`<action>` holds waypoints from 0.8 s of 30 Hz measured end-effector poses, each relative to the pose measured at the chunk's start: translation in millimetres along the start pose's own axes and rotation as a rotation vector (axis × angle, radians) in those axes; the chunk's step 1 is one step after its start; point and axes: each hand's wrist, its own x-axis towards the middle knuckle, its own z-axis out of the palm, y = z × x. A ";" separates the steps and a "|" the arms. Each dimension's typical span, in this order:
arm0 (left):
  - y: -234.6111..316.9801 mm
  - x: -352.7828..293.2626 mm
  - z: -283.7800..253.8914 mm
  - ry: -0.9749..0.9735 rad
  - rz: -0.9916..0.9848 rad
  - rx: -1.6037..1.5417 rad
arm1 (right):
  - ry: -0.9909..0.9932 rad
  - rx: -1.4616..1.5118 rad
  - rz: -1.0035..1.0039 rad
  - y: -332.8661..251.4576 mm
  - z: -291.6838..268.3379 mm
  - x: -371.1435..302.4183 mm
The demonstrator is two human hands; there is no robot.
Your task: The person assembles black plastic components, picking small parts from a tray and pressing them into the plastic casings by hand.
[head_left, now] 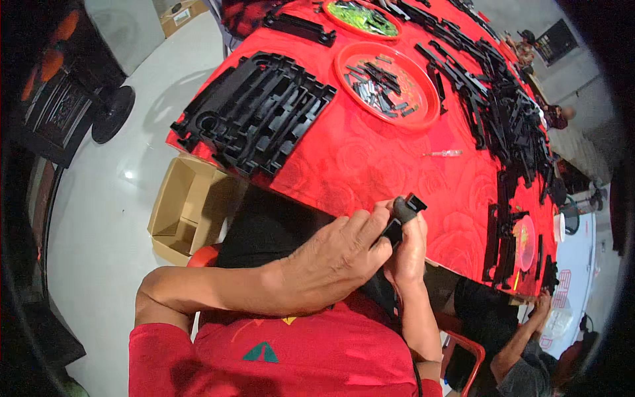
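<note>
In front of my chest, both hands meet at the table's near edge around a small black plastic part [414,204]. My left hand [334,259] is closed, its fingers and thumb pinching the part from the left. My right hand [408,255] is wrapped round it from the right and below. One squared end of the part sticks out above the fingers, while its middle is mostly covered. A dark grey patch shows at a fingertip beside it; I cannot make out what it is. Beyond my hands, a small screwdriver [450,153] with a clear handle lies on the red tablecloth [357,169].
Long black plastic frames [264,109] are stacked at the table's left. A red basin [430,119] holds small black and metallic pieces; a second tray [397,34] has green ones. Black parts [509,119] heap up rightward. A cardboard box [162,215] stands below left; a co-worker's arm [519,344] reaches in lower right.
</note>
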 end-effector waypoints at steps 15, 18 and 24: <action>1.7 -5.1 -0.3 -0.156 -0.027 -0.423 | -0.228 -0.021 -0.160 17.0 -8.6 -3.9; 1.7 -8.7 4.0 -0.094 -0.005 -0.413 | -0.212 -0.063 -0.222 20.3 -11.6 -3.2; -0.2 -5.4 -0.5 0.084 -0.113 -0.555 | -0.120 0.267 -0.167 -6.9 -19.0 8.1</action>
